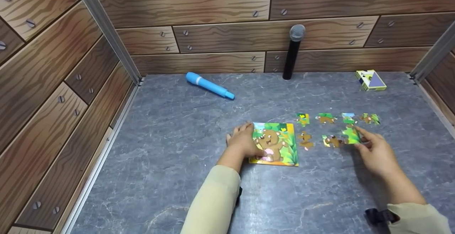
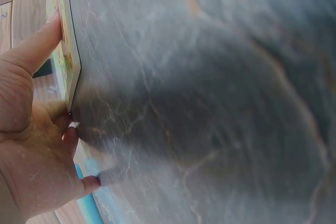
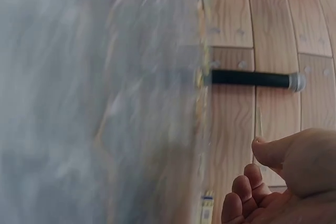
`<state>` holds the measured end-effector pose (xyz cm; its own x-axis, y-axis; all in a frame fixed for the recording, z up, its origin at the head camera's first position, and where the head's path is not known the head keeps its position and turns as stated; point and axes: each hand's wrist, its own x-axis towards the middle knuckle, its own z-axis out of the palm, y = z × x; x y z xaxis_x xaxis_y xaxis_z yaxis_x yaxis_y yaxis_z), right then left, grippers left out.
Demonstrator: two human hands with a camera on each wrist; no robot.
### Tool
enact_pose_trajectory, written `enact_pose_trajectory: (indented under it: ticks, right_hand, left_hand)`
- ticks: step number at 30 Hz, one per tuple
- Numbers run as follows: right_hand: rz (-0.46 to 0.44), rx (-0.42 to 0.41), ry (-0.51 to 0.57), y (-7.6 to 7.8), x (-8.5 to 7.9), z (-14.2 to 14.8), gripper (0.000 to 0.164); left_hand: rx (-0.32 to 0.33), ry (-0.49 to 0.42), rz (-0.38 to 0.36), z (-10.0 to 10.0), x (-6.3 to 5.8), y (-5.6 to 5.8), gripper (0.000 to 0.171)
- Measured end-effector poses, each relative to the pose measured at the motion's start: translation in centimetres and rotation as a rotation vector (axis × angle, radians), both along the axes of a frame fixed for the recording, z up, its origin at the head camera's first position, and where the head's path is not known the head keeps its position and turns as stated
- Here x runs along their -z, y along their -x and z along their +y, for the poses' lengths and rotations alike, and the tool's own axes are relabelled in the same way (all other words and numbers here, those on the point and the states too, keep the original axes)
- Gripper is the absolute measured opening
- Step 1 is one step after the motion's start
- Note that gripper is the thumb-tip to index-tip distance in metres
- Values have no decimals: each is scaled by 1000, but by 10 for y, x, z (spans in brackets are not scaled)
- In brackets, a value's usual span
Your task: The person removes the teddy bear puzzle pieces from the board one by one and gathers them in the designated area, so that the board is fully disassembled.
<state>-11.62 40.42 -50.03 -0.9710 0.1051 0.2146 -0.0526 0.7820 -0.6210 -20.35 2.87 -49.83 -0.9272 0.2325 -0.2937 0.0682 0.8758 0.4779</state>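
Right grip point(image 1: 378, 154) is clamped on one green puzzle piece point(image 1: 352, 135), pinched by thumb and fingers. From far away I see that piece edge-on in the right wrist view, and it looks very thin. Left grip point(image 1: 242, 143) has thumb and fingers set apart: the thumb lies on the picture board point(image 1: 272, 140), and the fingers reach along its left side. The board sits between my two grips. It is flat and square, with shiny print of a brown bear and a pale edge.

I think the work is near its start. One piece is picked out, and I count six other pieces point(image 1: 326, 118) lying loose in two rough rows. They have round knobs and notches, and none looks locked to another. I can't see cut lines on the board, so I can't tell if any pieces are on it.

Under it all, the worktop point(image 1: 170, 131) is grey like stone, with thin veins. Farther back I see a smooth blue stick point(image 1: 210, 85), a black microphone point(image 1: 292, 51) with a round grey head, and a small yellow box point(image 1: 371, 80).
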Motion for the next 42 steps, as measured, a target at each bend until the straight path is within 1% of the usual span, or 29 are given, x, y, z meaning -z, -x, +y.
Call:
enact_pose_trajectory:
  ticks: [7,11,19,28,36,42]
  right_hand:
    - [-97,16,-16,2,10,20,54]
    - [-158,10,-11,4,14,27,55]
    - [-268,31,-11,7,15,34,56]
    - [-292,-7,-32,10,18,36,56]
    - [-312,-13,-43,11,18,37,57]
    - [-329,1,-40,11,17,37,61]
  left_hand:
    - [-1,10,3,0,0,0,111]
    - [-2,6,2,0,-2,-1,110]
    - [6,7,-6,0,-2,-1,110]
    - [0,10,-5,0,0,0,112]
    - [3,15,-11,0,-1,0,112]
    - [2,15,-2,0,-1,0,111]
